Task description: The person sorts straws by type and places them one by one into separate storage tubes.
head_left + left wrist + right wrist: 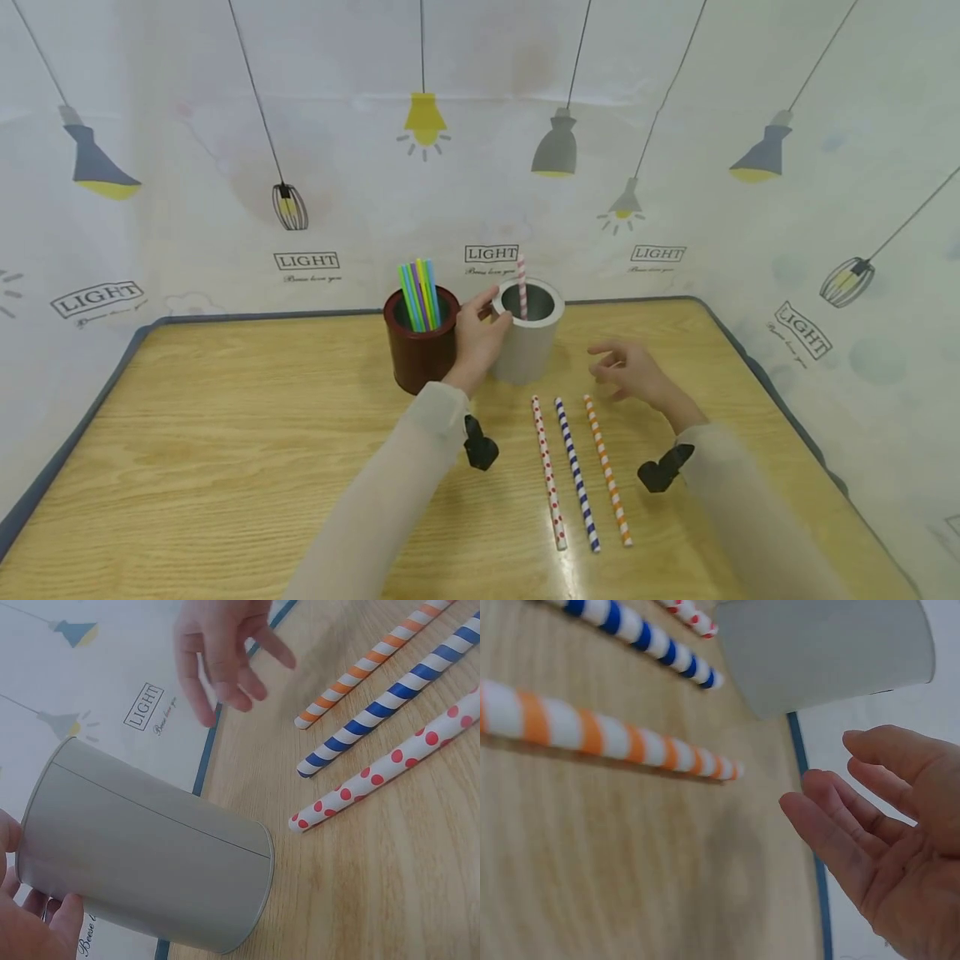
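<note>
A light grey can stands upright towards the back of the table, with one pink-and-white striped paper straw leaning up out of it. My left hand holds the can by its left side near the rim, thumb and fingers spread on the wall. To the right of the can, above the table, hovers my right hand, its fingers loosely bent around nothing. Three paper straws lie side by side in front: a red-dotted one, a blue-striped one and an orange-striped one.
Just left of the grey can stands a dark red can holding several bright plastic straws. A wooden table lies beneath everything. Behind and beside it hangs a white backdrop printed with lamps.
</note>
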Available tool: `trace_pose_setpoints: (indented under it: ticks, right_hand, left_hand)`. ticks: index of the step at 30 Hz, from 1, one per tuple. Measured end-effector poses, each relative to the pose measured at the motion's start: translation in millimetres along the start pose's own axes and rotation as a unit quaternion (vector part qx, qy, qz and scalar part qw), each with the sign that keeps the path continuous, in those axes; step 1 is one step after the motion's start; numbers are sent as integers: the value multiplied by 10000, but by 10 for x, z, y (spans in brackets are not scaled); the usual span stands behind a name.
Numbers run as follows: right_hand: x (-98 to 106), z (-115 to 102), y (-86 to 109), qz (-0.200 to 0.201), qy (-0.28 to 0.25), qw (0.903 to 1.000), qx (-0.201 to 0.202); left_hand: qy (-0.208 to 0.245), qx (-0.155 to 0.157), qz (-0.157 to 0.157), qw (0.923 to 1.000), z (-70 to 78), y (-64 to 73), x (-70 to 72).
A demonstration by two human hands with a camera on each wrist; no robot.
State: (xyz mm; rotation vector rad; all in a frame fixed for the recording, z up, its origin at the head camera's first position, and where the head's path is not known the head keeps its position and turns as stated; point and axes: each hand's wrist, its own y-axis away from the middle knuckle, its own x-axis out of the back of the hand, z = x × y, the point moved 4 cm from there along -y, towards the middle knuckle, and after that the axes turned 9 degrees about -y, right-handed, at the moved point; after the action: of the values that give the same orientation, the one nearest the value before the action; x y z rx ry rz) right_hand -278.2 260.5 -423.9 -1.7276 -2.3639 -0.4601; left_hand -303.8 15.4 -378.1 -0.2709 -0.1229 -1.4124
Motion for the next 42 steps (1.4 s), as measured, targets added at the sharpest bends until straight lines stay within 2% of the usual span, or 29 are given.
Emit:
trace_pose_setpoints:
  ticks: [4,16,19,28,36,42]
  right_hand:
    - [-48,113,78,-48,-50,9999,-95]
    - [-133,377,228,143,-400,9974,-574]
    - [-160,400,248,202,-368,9978,-520]
    - [-241,448,267,206,-173,9996,17]
    - [-278,466,256,292,148,9994,124]
    - [-269,461,257,479,326,9983,94]
  left_hand:
    - [-4,11,-30,10000,-1,2,8]
    - [65,-24,-132,9999,-3,7,17]
    - [65,-8,-147,9999,-5,5,13]
    - [148,59,-175,9997,20,23,17]
    - [74,57,-49,9999,20,16,14]
    - [99,139,-134,9998,14,19,14]
